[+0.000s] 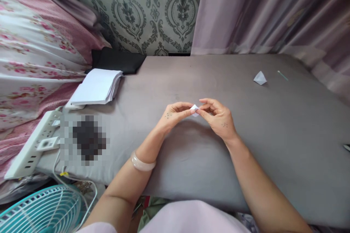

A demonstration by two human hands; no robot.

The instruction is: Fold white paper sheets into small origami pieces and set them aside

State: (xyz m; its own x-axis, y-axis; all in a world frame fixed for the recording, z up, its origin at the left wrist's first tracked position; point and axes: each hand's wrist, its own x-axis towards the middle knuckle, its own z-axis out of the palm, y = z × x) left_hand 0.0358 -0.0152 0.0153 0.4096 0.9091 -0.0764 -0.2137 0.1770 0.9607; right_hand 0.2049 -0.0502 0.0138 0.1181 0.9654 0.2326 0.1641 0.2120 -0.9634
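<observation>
Well left of the held paper (194, 106) and nearer the person, a turquoise fan (49, 207) stands below the near edge of the desk (273, 145). Left of the held paper, a white power strip (30, 151) lies along the left edge with plugs fitted; a pixelated patch (89, 138) conceals whatever lies between the two. Left of and beyond the held paper, a paper stack (95, 85) and a flat black item (117, 60) occupy the far left corner. A broad open stretch separates the stack from the held paper. Directly left, the left hand (175, 112) has its grip clamped on the held paper, thumb against forefinger; a pale bangle (143, 164) encircles that arm. The held paper is small, white and folded, and is positioned over the desk's middle, well apart from the side edges. Directly right, the right hand (220, 118) has its grip clamped on the same piece. Right of and beyond the held paper, a folded paper piece (260, 78) and a thin stick (283, 75) rest near the far edge. Surface: grey cloth, lightly wrinkled. Room: floral curtain (32, 54) left of the held paper, patterned wallpaper (155, 12) beyond, mauve curtain (226, 7) right.
</observation>
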